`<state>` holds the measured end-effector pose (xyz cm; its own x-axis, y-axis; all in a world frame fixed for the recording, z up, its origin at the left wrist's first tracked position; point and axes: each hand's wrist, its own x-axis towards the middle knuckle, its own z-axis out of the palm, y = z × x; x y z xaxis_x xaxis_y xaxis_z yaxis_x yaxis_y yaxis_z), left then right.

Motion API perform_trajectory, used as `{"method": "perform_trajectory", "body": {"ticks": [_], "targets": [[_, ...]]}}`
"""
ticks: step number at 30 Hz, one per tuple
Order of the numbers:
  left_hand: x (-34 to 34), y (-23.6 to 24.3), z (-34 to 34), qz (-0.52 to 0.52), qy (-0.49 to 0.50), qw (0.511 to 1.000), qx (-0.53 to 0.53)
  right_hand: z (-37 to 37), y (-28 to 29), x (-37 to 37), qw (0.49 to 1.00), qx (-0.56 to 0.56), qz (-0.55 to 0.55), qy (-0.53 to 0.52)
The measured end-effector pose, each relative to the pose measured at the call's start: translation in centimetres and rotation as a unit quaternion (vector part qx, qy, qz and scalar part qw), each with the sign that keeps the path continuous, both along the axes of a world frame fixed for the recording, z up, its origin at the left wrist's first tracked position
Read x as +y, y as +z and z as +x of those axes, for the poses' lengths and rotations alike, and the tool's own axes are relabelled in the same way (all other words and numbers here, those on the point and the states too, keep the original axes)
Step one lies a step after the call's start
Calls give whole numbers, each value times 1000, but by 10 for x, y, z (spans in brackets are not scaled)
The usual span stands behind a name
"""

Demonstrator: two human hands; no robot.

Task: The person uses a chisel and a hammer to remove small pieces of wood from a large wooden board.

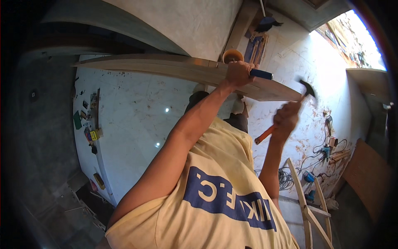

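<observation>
A long wooden board (166,64) stretches across in front of me, its narrow edge facing up. My left hand (238,74) is closed on a tool with a dark blue handle (262,74), resting at the board's edge; the fingers hide the tool's other end. The handle's butt points right. To the right, my right hand (286,118) is wrapped round the orange handle of a claw hammer (307,88). The hammer's dark head is raised beyond the board's right end, apart from the blue handle and blurred by motion.
Behind the board stands a brown round container (233,56). Small tools and boxes (89,118) lie along the left. Cables (286,179), blue power tools (309,176) and a wooden frame (306,207) are at the right. Shavings litter the pale floor (137,112).
</observation>
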<state>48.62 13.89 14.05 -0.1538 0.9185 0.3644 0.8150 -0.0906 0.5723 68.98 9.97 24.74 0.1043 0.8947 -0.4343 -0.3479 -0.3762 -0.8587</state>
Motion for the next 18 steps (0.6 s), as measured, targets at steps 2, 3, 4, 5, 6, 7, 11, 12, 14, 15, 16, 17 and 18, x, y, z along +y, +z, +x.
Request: {"method": "perform_trajectory", "body": {"ticks": [2,3,4,5,6,7,11,12,14,15,16,17,18], "targets": [[-1,6,-2,-2,7,1000,1,2,-4,1,995,19,63,-71],[6,11,0,3,-2,1000,1,13,-49,0,997,-24,65,-35],[10,11,3,7,-10,1000,0,25,-94,-1,996,-67,66,1],[9,5,4,-3,-12,1000,2,30,-115,-2,991,-110,64,43],[3,-8,-8,-19,3,1000,10,-4,-37,-7,980,18,-103,168],[-1,-5,-2,-21,0,1000,6,6,-29,-5,981,-9,-78,175],[-1,0,-3,-7,-2,1000,-1,-4,-3,-1,995,24,41,-90],[5,4,-2,-7,-2,1000,12,-5,-34,-5,986,-80,129,-73],[5,-4,-3,-12,3,1000,15,-4,-38,-8,986,-65,-77,136],[2,-6,-3,-19,11,1000,16,1,-33,-9,979,63,-102,166],[2,-7,-4,-20,13,1000,16,1,-30,-8,991,52,-82,90],[1,-9,-4,-13,4,1000,10,3,-25,-4,997,41,-61,14],[3,-10,-8,-5,-5,1000,6,-6,1,0,995,55,13,-77]]}}
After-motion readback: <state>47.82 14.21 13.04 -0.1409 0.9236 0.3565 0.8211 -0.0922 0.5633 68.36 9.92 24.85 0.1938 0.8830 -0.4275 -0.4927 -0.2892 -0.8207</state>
